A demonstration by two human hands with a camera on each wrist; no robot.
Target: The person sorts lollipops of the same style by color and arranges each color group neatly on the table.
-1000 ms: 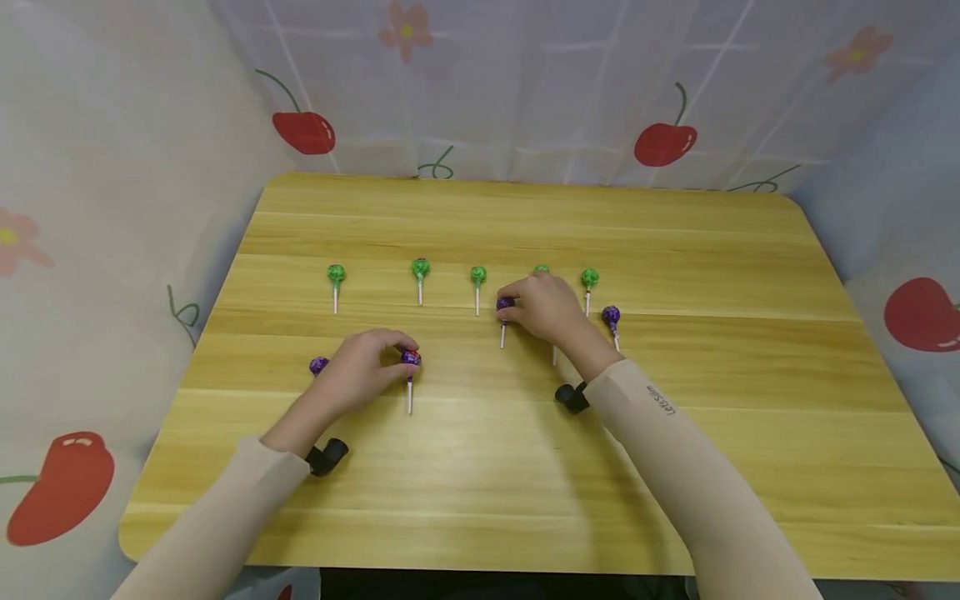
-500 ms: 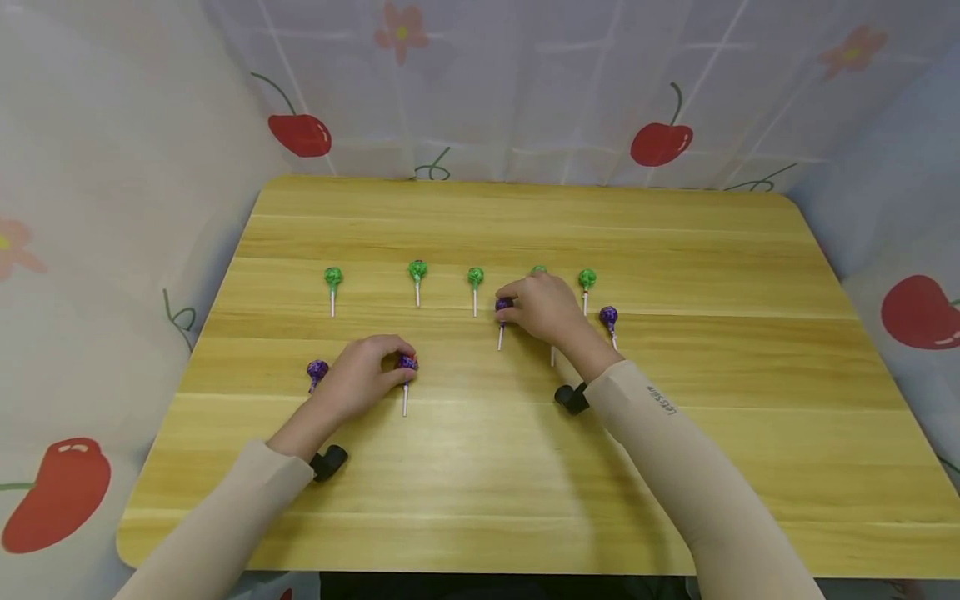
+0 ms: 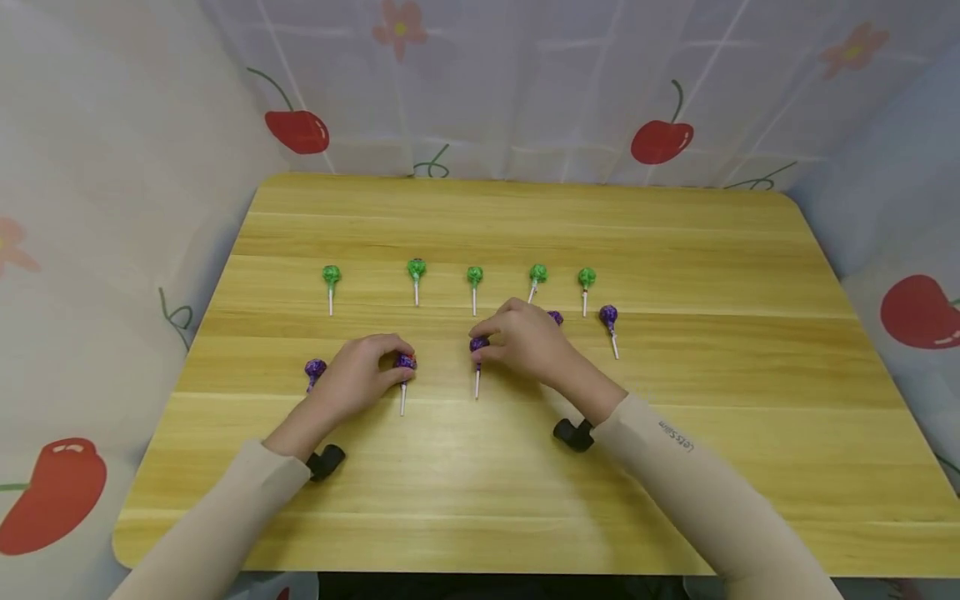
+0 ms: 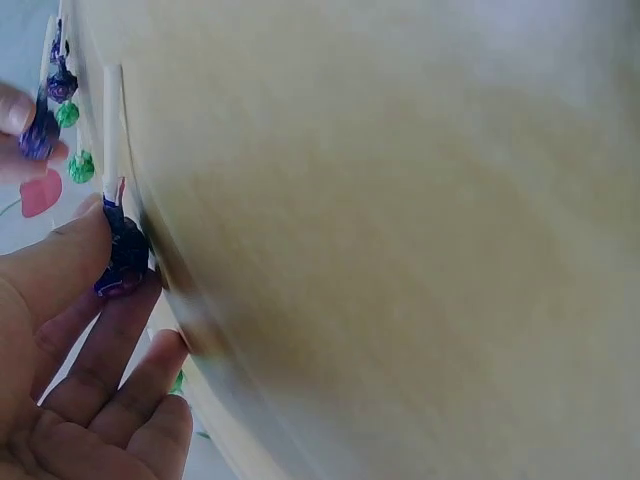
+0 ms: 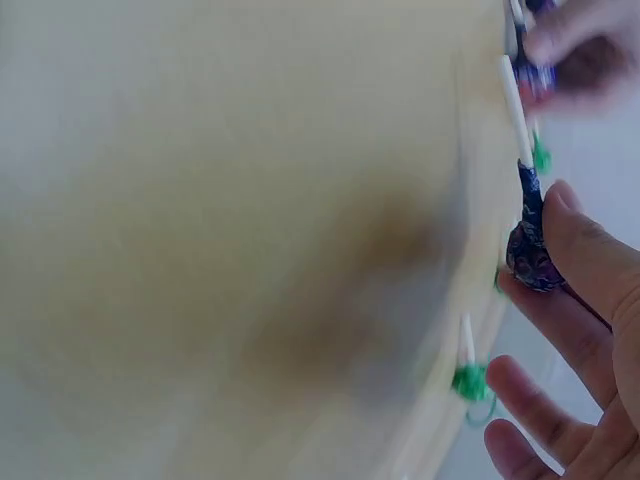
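Observation:
My left hand (image 3: 358, 377) pinches a purple-wrapped lollipop (image 4: 124, 250) by its candy end, the white stick pointing toward the table's front. To its left a second purple lollipop (image 3: 315, 368) lies partly hidden by that hand. Between thumb and fingers my right hand (image 3: 528, 343) holds another purple lollipop (image 5: 531, 255), its stick also toward the front. Just behind the right hand, one purple lollipop (image 3: 555, 317) is mostly covered, and another purple lollipop (image 3: 608, 317) lies further right. Several green lollipops form a row behind, among them a green lollipop (image 3: 475, 277) near the middle.
The wooden table (image 3: 712, 350) has rounded corners and stands against a pale curtain (image 3: 510, 83) printed with cherries and flowers. Black wrist-worn devices show at both cuffs, one device (image 3: 326, 461) by the left sleeve and another device (image 3: 573, 434) by the right.
My right hand has moved toward the front and slightly left with its purple lollipop, uncovering a green one and part of a purple one. The left hand has hardly moved.

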